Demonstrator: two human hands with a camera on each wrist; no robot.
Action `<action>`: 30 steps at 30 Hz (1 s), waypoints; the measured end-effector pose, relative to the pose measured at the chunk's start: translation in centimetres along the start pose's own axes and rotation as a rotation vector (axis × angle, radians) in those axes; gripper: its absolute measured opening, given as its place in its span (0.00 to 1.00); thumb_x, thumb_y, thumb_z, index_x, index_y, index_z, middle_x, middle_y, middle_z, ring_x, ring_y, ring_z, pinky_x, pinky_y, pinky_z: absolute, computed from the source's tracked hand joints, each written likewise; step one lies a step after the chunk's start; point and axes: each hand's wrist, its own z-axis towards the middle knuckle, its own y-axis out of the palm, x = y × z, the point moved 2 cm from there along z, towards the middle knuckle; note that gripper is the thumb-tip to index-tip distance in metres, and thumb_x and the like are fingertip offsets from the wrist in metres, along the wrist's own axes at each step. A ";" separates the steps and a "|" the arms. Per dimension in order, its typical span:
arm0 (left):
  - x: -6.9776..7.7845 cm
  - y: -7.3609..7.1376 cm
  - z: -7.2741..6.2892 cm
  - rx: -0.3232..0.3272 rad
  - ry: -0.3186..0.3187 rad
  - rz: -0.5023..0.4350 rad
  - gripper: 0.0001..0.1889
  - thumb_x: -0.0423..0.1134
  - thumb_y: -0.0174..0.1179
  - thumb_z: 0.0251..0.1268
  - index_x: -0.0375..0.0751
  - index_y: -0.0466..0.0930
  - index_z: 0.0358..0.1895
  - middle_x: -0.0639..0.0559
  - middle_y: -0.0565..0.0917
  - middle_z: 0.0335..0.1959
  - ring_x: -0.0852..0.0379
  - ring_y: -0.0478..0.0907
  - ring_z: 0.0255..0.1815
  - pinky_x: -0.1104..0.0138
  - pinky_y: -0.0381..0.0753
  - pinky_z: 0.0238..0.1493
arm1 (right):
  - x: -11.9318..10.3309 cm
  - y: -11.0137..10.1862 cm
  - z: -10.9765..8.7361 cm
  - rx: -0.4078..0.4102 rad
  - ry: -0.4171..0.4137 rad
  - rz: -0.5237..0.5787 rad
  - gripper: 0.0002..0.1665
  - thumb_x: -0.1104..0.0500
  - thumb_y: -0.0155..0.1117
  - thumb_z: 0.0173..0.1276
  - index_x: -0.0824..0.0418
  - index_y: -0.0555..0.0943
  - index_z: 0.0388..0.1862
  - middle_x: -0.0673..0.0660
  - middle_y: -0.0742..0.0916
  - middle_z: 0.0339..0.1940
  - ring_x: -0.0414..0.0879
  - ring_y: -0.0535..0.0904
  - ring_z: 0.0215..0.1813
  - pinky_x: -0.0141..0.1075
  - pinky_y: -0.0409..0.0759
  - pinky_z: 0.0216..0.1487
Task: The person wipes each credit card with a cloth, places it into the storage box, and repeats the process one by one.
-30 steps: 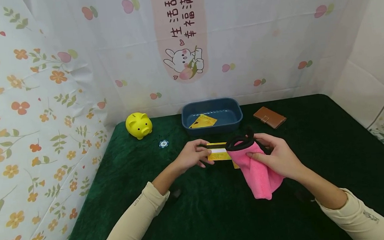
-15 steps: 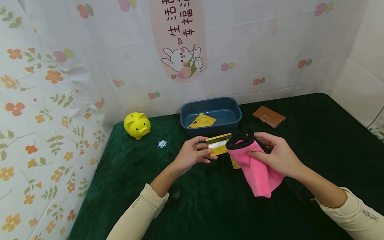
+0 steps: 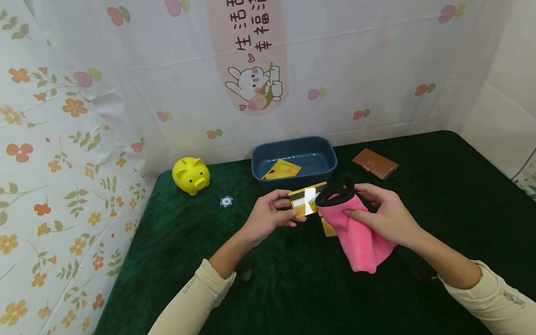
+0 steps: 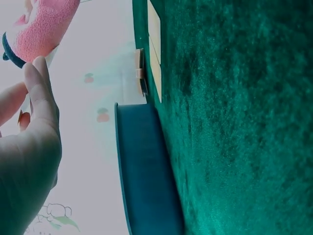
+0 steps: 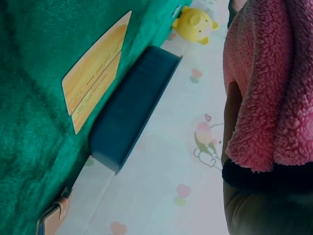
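Note:
My left hand (image 3: pixel 268 214) pinches a gold bank card (image 3: pixel 301 205) by its left end, back side with dark stripe and white strip facing me. Light glints off it. The card's far end overlaps the black rim of a pink plush pouch (image 3: pixel 357 234). My right hand (image 3: pixel 388 219) grips the pouch by its side, thumb in front, with the round black-trimmed mouth tipped up and toward the left hand. Below, gold cards (image 5: pixel 95 68) lie overlapping on the green cloth, mostly hidden by the pouch in the head view.
Behind the hands stands a blue tray (image 3: pixel 295 181) with gold cards (image 3: pixel 282 169) inside. A brown leather wallet (image 3: pixel 375 163) lies to its right. A yellow piggy bank (image 3: pixel 191 176) and a poker chip (image 3: pixel 226 201) are at left. A patterned curtain (image 3: pixel 336 69) hangs behind the table.
The card in my left hand has tilted, its right end rising along the pouch's rim, and its face now catches the light. My right hand and the pouch have barely moved.

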 end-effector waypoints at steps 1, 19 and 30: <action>0.1 0.0 0.0 -0.003 0.010 0.002 0.22 0.28 0.57 0.71 0.34 0.67 0.66 0.35 0.80 0.57 0.48 0.87 0.43 0.60 0.86 0.45 | -0.1 0.0 0.0 0.003 -0.001 0.003 0.26 0.65 0.67 0.67 0.62 0.76 0.64 0.62 0.87 0.48 0.44 0.82 0.35 0.34 0.82 0.31; 0.9 0.8 -0.6 -0.008 0.156 0.026 0.21 0.24 0.56 0.70 0.29 0.68 0.64 0.32 0.81 0.54 0.51 0.87 0.39 0.62 0.86 0.40 | -0.4 0.3 0.2 0.055 -0.015 0.050 0.27 0.67 0.67 0.67 0.64 0.75 0.65 0.66 0.86 0.50 0.42 0.84 0.35 0.33 0.84 0.33; 1.5 1.2 -0.6 -0.002 0.214 0.047 0.20 0.23 0.54 0.69 0.27 0.68 0.63 0.30 0.81 0.54 0.53 0.87 0.38 0.64 0.86 0.38 | -0.6 0.2 0.4 0.089 0.004 0.033 0.28 0.66 0.68 0.67 0.65 0.74 0.65 0.66 0.86 0.50 0.39 0.83 0.38 0.32 0.84 0.34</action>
